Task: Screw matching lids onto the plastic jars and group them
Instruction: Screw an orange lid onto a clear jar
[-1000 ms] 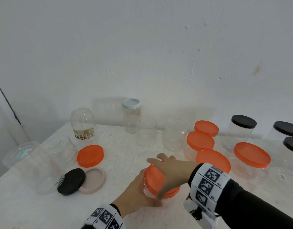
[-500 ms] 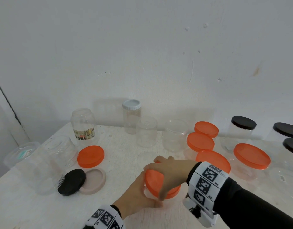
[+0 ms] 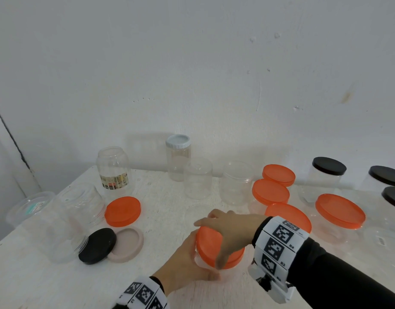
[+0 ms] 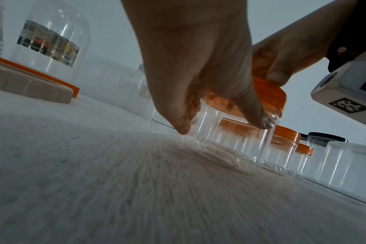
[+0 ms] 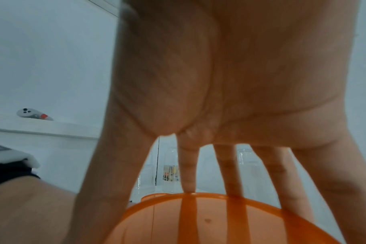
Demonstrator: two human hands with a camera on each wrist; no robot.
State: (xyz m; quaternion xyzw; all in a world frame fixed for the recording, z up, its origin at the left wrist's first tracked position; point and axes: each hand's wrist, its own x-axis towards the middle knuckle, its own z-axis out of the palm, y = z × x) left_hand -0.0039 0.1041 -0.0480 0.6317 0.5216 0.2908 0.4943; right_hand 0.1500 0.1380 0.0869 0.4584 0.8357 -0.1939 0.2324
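Clear ribbed plastic jar (image 4: 236,130), near table edge: my left hand (image 3: 183,264) grips its wall so it cannot spin; my right hand (image 3: 232,230) claws the round orange plastic lid (image 3: 211,246) for twisting

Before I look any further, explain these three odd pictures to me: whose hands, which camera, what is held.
No machine here: a person works bare-handed, with cameras on the head and on each wrist. The wide picture is the head view; the low one along the table is from the left wrist; the one under a palm is from the right wrist. The left hand grips a clear jar. The right hand spreads its fingers round the orange lid on that jar. Around stand open jars, capped jars and a loose orange lid.
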